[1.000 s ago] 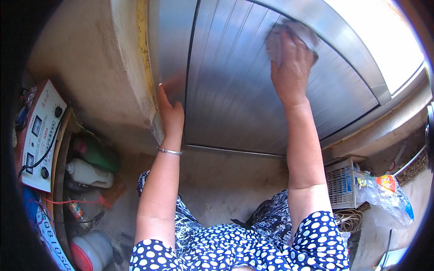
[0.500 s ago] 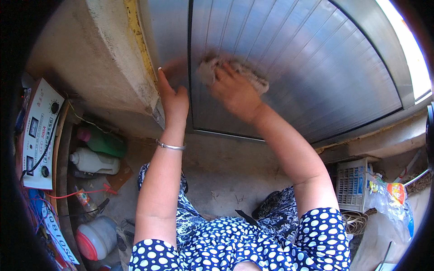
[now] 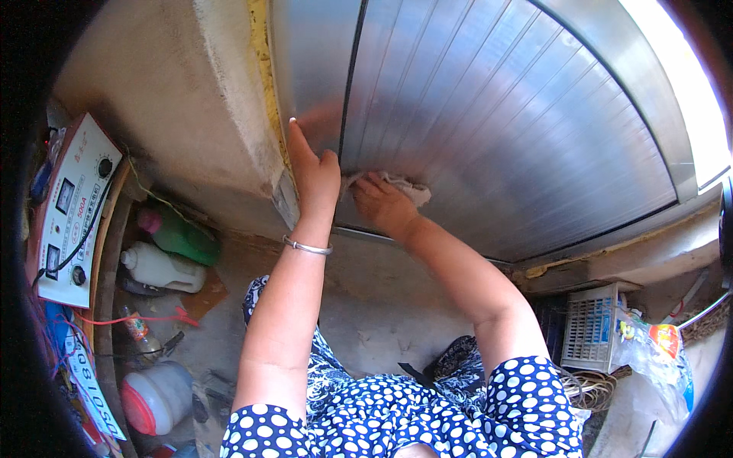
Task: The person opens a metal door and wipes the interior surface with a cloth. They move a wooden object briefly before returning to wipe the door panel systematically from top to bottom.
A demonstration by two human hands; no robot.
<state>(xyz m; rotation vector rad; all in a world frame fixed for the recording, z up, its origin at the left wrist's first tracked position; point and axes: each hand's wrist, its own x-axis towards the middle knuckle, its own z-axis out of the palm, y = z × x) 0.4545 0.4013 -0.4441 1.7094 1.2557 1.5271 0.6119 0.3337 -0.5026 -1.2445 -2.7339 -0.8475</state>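
A ribbed metal door (image 3: 504,130) fills the upper right of the head view. My left hand (image 3: 313,168) lies flat and open against its left panel, near the yellowed frame edge, with a silver bangle on the wrist. My right hand (image 3: 382,202) presses a pale cloth (image 3: 408,189) against the door's lower left part, just above the bottom rail. The cloth is mostly hidden under my fingers. The two hands are almost touching.
A rough concrete wall (image 3: 153,99) stands left of the door. On the floor at left are a white box with dials (image 3: 69,214), a green bottle (image 3: 179,237), a white jug (image 3: 160,267) and a red-capped jug (image 3: 153,397). A white crate (image 3: 592,328) and plastic bags (image 3: 649,351) sit at right.
My right hand has swept the cloth from the door's upper right down and left to the lower part beside my left hand. The left hand stays pressed on the door.
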